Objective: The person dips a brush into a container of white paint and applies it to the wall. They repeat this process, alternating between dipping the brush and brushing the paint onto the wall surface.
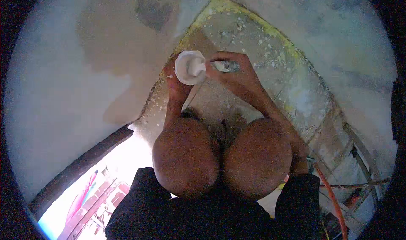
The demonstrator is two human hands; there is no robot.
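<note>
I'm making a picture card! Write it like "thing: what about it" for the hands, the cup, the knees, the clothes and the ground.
Left hand: around the cup
Cup: white, its open top facing the camera
Right hand: at the cup's rim; its grip is hard to tell
Knees: bare, bent, side by side
Clothes: black
Ground: white specks, yellow along its edges

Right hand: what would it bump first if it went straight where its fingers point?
Probably the white cup in the left hand: the right hand points toward it, though depth is hard to judge here.
</note>
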